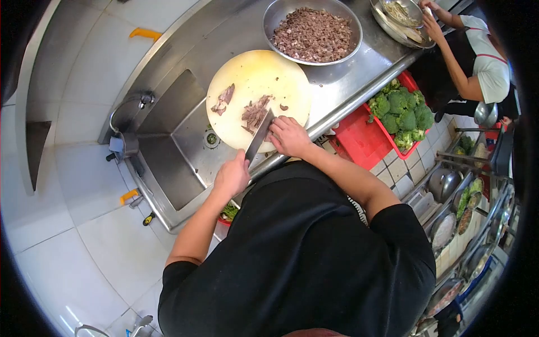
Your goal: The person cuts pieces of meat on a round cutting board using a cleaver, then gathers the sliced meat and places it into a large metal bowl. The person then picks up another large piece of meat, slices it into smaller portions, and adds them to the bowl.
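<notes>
My left hand is closed around the handle of a kitchen knife, its wide blade angled over the round cutting board. Close against the right side of the blade is my right hand, fingers bent and pressed together at the board's near edge; whatever lies under them is hidden. A small pile of chopped dark meat touches the blade's left side. Farther left on the board lies a flat piece of meat. Beyond the board stands a metal bowl full of diced meat.
The board partly overhangs a steel sink. Broccoli fills a red basket beside the counter at right. A co-worker handles a metal bowl at upper right. Racks with trays stand behind on the right.
</notes>
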`<state>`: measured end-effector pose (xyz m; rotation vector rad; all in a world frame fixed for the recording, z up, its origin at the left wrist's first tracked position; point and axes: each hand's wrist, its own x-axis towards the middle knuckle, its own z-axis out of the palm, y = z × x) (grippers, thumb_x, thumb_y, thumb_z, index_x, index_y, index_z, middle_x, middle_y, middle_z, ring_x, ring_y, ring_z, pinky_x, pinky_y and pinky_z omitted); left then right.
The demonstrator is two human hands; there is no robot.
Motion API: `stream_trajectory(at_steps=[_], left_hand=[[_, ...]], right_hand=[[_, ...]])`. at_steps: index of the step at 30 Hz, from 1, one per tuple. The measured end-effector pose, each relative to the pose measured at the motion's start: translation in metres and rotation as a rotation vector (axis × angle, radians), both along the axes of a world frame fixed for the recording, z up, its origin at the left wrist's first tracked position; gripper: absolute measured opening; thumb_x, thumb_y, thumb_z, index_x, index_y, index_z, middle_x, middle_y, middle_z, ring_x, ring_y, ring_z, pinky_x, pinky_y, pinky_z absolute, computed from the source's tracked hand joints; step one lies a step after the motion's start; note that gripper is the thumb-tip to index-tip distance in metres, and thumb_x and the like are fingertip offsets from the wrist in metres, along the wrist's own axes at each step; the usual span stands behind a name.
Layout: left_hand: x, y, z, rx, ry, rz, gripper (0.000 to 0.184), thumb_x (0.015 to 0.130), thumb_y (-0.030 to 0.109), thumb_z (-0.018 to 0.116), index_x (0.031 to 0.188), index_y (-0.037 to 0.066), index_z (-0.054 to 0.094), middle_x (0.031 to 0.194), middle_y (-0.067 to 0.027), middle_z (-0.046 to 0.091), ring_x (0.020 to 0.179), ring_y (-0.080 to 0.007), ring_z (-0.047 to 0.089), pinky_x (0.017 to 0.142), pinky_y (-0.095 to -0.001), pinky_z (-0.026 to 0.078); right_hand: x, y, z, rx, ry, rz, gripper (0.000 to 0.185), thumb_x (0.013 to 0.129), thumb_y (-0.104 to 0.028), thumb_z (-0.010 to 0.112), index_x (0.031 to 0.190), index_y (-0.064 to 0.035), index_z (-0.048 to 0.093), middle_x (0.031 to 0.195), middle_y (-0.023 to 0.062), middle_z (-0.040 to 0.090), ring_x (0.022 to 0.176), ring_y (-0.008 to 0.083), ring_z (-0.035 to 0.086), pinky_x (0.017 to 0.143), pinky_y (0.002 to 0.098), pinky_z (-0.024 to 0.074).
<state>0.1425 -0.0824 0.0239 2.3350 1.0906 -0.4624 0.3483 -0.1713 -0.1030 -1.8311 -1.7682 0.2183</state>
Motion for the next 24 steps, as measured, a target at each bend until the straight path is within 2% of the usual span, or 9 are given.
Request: stream_trajectory(at_steps=[2,6,10,14,17,21,24], left_hand=[[-0.010,-0.010,-0.023,-0.024,0.008,0.075,0.022,0.104,0.022,0.053,0.115,0.003,0.050,0.084,-0.0334,0.069,0.084,-0.0554,0.067,0.079,-0.0645,0.051],[0.010,0.002,-0.057,0.035,-0.087,0.033,0.022,0.104,0.022,0.053,0.115,0.003,0.050,0.085,-0.0330,0.069,0.085,-0.0541,0.068,0.079,-0.0639,0.052],[0.014,0.001,-0.011,0.031,-0.047,-0.011,0.023,0.104,0.023,0.053,0.115,0.003,0.050,0.085,-0.0336,0.068,0.085,-0.0551,0.067,0.080,-0.0647,0.051],[-0.002,-0.018,-0.027,0.005,0.002,0.061,0.022,0.104,0.023,0.053,0.116,0.004,0.050,0.085,-0.0338,0.068,0.085,-0.0559,0.067,0.080,-0.0656,0.050],[0.013,-0.009,-0.048,0.018,-0.076,0.062,0.022,0.105,0.023,0.053,0.115,0.004,0.050,0.086,-0.0342,0.069,0.085,-0.0561,0.067,0.080,-0.0659,0.050],[0.006,-0.006,-0.006,0.003,-0.012,0.027,0.025,0.105,0.022,0.053,0.121,0.004,0.052,0.087,-0.0337,0.069,0.085,-0.0554,0.067,0.079,-0.0647,0.051],[-0.013,-0.022,-0.035,-0.016,-0.008,0.094,0.027,0.104,0.021,0.054,0.124,0.004,0.052,0.088,-0.0335,0.069,0.087,-0.0549,0.067,0.080,-0.0640,0.051]], right_hand=[[0.001,-0.002,0.002,0.014,-0.021,-0.004,0.025,0.091,-0.026,0.066,0.106,-0.0052,0.066,0.108,0.0104,0.060,0.111,0.0286,0.058,0.097,0.0411,0.0455],[0.000,-0.001,0.001,-0.001,-0.026,-0.006,0.024,0.091,-0.026,0.067,0.105,-0.0065,0.066,0.108,0.0097,0.060,0.110,0.0280,0.058,0.096,0.0411,0.0448],[0.004,-0.003,0.010,-0.017,0.078,-0.014,0.022,0.090,-0.024,0.068,0.105,-0.0081,0.067,0.108,0.0083,0.062,0.108,0.0272,0.059,0.094,0.0415,0.0447],[0.000,-0.006,-0.003,-0.015,0.036,0.052,0.017,0.091,-0.021,0.067,0.102,-0.0089,0.069,0.105,0.0071,0.064,0.106,0.0267,0.060,0.093,0.0417,0.0446],[0.001,-0.007,0.000,-0.035,0.020,0.044,0.015,0.092,-0.020,0.064,0.100,-0.0095,0.070,0.104,0.0064,0.064,0.105,0.0260,0.060,0.092,0.0417,0.0443],[0.005,-0.005,0.003,-0.056,-0.031,0.054,0.014,0.090,-0.019,0.063,0.098,-0.0108,0.071,0.102,0.0046,0.065,0.104,0.0242,0.060,0.091,0.0412,0.0436],[0.002,-0.006,0.001,-0.028,-0.042,0.038,0.012,0.089,-0.019,0.064,0.095,-0.0117,0.071,0.101,0.0035,0.065,0.102,0.0230,0.061,0.090,0.0408,0.0428]])
